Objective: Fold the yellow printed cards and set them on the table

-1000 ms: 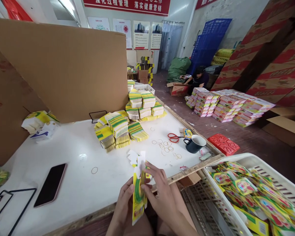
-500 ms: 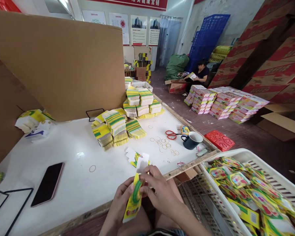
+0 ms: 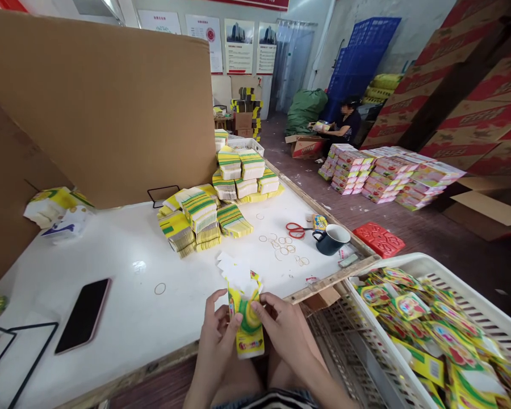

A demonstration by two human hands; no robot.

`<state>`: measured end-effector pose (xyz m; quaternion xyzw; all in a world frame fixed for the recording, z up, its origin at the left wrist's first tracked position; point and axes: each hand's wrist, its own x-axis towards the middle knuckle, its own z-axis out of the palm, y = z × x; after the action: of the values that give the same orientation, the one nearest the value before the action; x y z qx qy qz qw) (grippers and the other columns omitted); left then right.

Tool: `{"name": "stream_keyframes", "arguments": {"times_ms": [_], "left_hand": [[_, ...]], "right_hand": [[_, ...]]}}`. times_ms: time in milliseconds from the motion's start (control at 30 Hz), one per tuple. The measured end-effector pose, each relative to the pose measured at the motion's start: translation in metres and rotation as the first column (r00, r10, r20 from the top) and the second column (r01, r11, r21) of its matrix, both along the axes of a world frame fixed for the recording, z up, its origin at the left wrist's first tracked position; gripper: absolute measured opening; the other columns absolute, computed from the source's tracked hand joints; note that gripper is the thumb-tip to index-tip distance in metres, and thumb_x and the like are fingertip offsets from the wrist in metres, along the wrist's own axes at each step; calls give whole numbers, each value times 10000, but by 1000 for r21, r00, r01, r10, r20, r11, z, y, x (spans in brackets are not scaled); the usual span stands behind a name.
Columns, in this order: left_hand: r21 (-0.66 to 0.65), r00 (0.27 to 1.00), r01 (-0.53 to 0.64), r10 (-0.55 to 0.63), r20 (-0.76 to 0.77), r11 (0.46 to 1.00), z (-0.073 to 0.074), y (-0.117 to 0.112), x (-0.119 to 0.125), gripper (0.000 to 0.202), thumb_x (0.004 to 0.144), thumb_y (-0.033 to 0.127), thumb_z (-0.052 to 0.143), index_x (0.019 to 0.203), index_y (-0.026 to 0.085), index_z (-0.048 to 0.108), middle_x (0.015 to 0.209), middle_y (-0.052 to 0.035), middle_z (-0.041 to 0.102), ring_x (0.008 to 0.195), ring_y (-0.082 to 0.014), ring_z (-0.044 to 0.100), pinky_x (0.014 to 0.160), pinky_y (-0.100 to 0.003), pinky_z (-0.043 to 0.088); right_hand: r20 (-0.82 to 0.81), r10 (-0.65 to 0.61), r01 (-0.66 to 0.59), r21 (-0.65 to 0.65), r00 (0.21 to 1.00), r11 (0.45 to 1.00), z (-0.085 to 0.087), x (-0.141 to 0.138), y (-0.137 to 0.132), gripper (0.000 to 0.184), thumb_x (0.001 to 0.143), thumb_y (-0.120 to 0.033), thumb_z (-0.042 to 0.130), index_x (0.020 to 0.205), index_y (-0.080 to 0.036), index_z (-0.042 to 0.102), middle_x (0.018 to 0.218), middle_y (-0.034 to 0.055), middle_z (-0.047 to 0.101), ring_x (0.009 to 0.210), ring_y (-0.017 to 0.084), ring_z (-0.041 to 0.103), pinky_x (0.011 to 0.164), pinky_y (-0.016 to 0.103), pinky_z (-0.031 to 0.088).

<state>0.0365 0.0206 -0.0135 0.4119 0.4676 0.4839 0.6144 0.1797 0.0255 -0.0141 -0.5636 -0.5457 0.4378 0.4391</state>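
Note:
Between my two hands is a small yellow and green printed carton (image 3: 247, 318), its white flaps pointing away from me. My left hand (image 3: 219, 329) grips its left side with the thumb on the front. On the right edge, my right hand (image 3: 279, 324) pinches it with thumb and fingers. Just behind the carton lie white die-cut flaps (image 3: 230, 267) on the table; where they end and the held carton begins is hard to tell. Bundles of flat yellow and green cartons (image 3: 198, 213) are stacked farther back.
Loose rubber bands (image 3: 283, 245), red-handled scissors (image 3: 296, 230) and a dark mug (image 3: 331, 240) sit at the table's right. A phone (image 3: 84, 315) lies left. At right stands a white basket (image 3: 426, 261) of filled cartons. Another person (image 3: 344, 125) sits beyond the table.
The carton has turned from edge-on to its broad printed face toward me. My right hand has shifted to its right edge. The far person has lowered a box toward the brown carton.

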Motion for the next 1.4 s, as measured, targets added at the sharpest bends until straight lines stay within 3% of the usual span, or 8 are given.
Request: {"name": "stream_keyframes", "arguments": {"times_ms": [200, 467, 567, 667, 900, 1033, 1200, 1400], "left_hand": [[22, 993, 112, -113, 37, 993, 12, -1, -9, 593, 817, 342, 603, 1315, 235, 298, 973, -70, 702, 826, -215, 680, 698, -298, 516], [-2, 906, 357, -346, 242, 934, 17, -5, -18, 296, 781, 271, 671, 980, 243, 453, 929, -60, 714, 833, -225, 679, 643, -269, 477], [-16, 929, 309, -298, 221, 951, 12, -8, -17, 503, 801, 278, 654, 1210, 279, 362, 1004, -77, 705, 907, -230, 667, 708, -284, 482], [-45, 943, 286, -273, 191, 957, 9, -8, -17, 776, 806, 277, 651, 1400, 289, 151, 1052, -98, 699, 956, -240, 656, 811, -332, 481], [50, 973, 224, -227, 50, 973, 8, -1, -14, 315, 810, 271, 628, 1115, 204, 590, 1150, -103, 662, 964, -252, 647, 778, -306, 516], [90, 982, 190, -188, -29, 978, 5, -1, -8, 318, 822, 266, 604, 1137, 222, 615, 1271, -91, 595, 1041, -262, 619, 839, -323, 516], [133, 976, 199, -185, -112, 971, 0, -3, -5, 367, 848, 277, 558, 1210, 229, 587, 1292, -94, 592, 1149, -274, 562, 950, -351, 460], [19, 985, 173, -173, -20, 985, -1, -4, -8, 421, 805, 322, 616, 1203, 200, 550, 1152, -124, 680, 1037, -293, 633, 876, -378, 500]], "right_hand": [[-184, 105, -102, 27, 977, 994, 11, 7, 0, 356, 855, -338, 551, 1185, -232, 466, 933, 19, 593, 643, 110, 551, 561, 208, 448], [5, 260, -260, 60, 965, 964, 25, 19, 2, 243, 884, -346, 506, 735, -181, 604, 655, -17, 545, 627, 122, 501, 583, 215, 402], [2, 193, -192, 109, 981, 975, 20, 17, 3, 195, 873, -327, 527, 778, -183, 619, 715, 6, 589, 690, 144, 538, 649, 241, 427], [-127, 144, -131, 101, 982, 986, 14, 15, 4, 307, 869, -319, 536, 1154, -206, 527, 758, 6, 594, 685, 155, 558, 633, 254, 456], [4, 248, -245, 161, 969, 956, 21, 27, 7, 326, 910, -386, 439, 942, -193, 701, 903, 61, 607, 897, 190, 575, 779, 305, 472], [111, 299, -296, -43, 948, 954, 22, 26, 5, 309, 811, -242, 578, 1119, -216, 584, 676, -33, 591, 628, 141, 558, 552, 216, 412], [471, 157, -162, -28, 868, 986, 15, 14, 3, 290, 764, -137, 538, 1040, -226, 541, 644, -43, 593, 582, 148, 552, 549, 217, 343], [421, 211, -216, -35, 882, 976, 17, 15, 2, 319, 779, -144, 549, 1087, -221, 518, 612, -53, 587, 545, 146, 555, 523, 206, 365]]}}
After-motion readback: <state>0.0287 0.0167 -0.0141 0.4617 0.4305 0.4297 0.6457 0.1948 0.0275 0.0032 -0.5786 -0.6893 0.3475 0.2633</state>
